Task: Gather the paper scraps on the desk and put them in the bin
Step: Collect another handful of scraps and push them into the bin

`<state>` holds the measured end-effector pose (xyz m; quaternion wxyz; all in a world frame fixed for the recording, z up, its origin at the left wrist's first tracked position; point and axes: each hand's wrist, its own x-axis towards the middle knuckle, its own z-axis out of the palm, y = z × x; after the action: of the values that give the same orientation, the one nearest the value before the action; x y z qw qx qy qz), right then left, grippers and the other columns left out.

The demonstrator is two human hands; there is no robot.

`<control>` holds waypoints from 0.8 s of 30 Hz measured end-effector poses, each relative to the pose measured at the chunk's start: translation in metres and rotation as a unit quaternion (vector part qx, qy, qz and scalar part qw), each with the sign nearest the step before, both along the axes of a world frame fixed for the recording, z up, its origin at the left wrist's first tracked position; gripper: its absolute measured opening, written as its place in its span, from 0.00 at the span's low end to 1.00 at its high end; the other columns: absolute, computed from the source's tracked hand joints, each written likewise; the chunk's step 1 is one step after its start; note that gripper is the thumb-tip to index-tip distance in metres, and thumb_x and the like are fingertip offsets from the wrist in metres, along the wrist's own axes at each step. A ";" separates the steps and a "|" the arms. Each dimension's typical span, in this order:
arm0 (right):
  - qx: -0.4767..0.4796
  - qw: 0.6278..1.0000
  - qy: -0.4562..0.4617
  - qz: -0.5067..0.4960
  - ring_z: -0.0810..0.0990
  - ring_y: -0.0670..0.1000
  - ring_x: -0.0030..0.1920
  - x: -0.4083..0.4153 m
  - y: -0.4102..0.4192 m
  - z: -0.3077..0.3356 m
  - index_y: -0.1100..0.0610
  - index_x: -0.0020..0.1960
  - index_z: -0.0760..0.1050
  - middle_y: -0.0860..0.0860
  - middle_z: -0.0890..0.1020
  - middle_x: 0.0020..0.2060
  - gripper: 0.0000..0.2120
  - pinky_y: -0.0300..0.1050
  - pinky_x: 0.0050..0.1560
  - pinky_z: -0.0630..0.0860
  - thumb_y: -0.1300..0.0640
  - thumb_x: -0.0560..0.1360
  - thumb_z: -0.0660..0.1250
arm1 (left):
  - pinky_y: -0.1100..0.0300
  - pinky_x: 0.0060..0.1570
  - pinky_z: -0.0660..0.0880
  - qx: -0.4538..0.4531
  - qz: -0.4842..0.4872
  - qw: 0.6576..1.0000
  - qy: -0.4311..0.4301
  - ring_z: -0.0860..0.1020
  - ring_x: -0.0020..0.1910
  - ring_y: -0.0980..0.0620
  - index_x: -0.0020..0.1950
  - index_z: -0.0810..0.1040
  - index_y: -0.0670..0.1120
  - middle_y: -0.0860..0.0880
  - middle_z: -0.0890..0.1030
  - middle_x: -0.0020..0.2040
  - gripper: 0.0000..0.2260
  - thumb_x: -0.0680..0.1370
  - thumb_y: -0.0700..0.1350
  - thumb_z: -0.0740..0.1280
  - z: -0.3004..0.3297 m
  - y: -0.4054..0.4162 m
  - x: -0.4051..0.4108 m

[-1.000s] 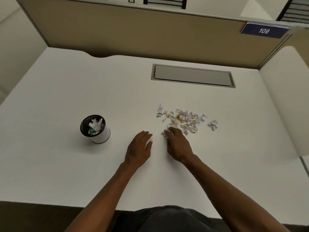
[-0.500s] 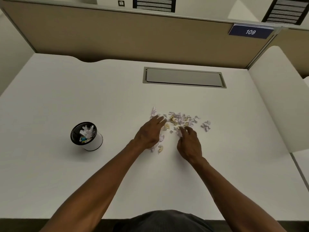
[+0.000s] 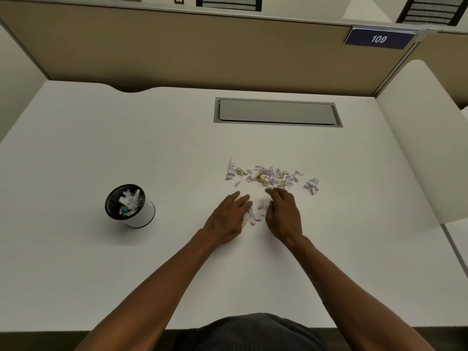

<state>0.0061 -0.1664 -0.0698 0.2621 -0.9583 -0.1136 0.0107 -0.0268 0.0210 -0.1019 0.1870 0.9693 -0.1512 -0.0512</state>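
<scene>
Head view, nearest first: the person's dark-clothed torso sits at the bottom edge, and two bare forearms reach forward over the white desk (image 3: 76,262). The left hand (image 3: 229,219) lies palm down on the desk, its fingers held loosely together and pointing forward, its inner edge touching a small clump of scraps (image 3: 254,214). The right hand (image 3: 283,216) is just beside it, fingers curled down and inward with the tips on the desk, cupping the other side of that same clump. Neither hand has lifted anything; whether any scrap is pinched under the fingers cannot be told. The clump lies between the two hands.

Just beyond the fingertips the main scatter of paper scraps (image 3: 268,176), pale lilac and yellowish, is spread in a band across the desk, with a small separate cluster (image 3: 312,185) at its right end. Well apart to the left stands the bin (image 3: 133,207), a small white cylinder with a black rim, upright and already holding white paper pieces. Farther back, a grey rectangular cover plate (image 3: 277,112) is set flush in the desk. Behind that rises a tan partition (image 3: 202,46) bearing a blue sign (image 3: 379,38) reading 109.
</scene>
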 end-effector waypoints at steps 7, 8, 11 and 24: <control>-0.099 0.989 0.040 0.104 0.67 0.59 0.71 0.004 0.006 -0.005 0.60 0.74 0.68 0.58 0.72 0.72 0.22 0.52 0.68 0.72 0.59 0.81 0.56 | 0.54 0.78 0.57 -0.128 0.067 0.989 -0.029 0.61 0.78 0.49 0.77 0.67 0.45 0.49 0.68 0.76 0.21 0.83 0.39 0.58 0.009 0.007 -0.041; -0.098 0.988 0.036 0.117 0.68 0.59 0.70 -0.004 0.007 -0.006 0.60 0.73 0.69 0.58 0.72 0.71 0.21 0.52 0.67 0.72 0.58 0.81 0.56 | 0.54 0.77 0.60 -0.159 0.099 0.981 -0.039 0.63 0.77 0.48 0.76 0.68 0.44 0.47 0.70 0.75 0.21 0.82 0.38 0.59 0.012 0.008 -0.045; -0.089 0.984 0.023 0.155 0.70 0.59 0.69 -0.028 0.010 -0.011 0.59 0.72 0.70 0.57 0.74 0.69 0.20 0.53 0.63 0.75 0.58 0.81 0.57 | 0.55 0.73 0.66 -0.214 0.210 0.952 -0.057 0.71 0.71 0.47 0.73 0.72 0.42 0.45 0.75 0.71 0.18 0.82 0.37 0.60 0.014 0.015 -0.057; -0.107 0.984 0.125 0.068 0.72 0.59 0.65 -0.030 -0.008 0.005 0.57 0.75 0.66 0.57 0.72 0.66 0.28 0.51 0.58 0.76 0.59 0.74 0.62 | 0.58 0.62 0.70 -0.185 0.285 0.937 0.078 0.74 0.62 0.47 0.77 0.64 0.45 0.46 0.69 0.67 0.22 0.83 0.44 0.60 0.012 0.019 -0.061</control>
<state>-0.0237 -0.1742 -0.0649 0.1685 -0.9620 -0.1430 0.1604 -0.0876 0.0396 -0.0903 0.3806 0.9131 0.1399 -0.0424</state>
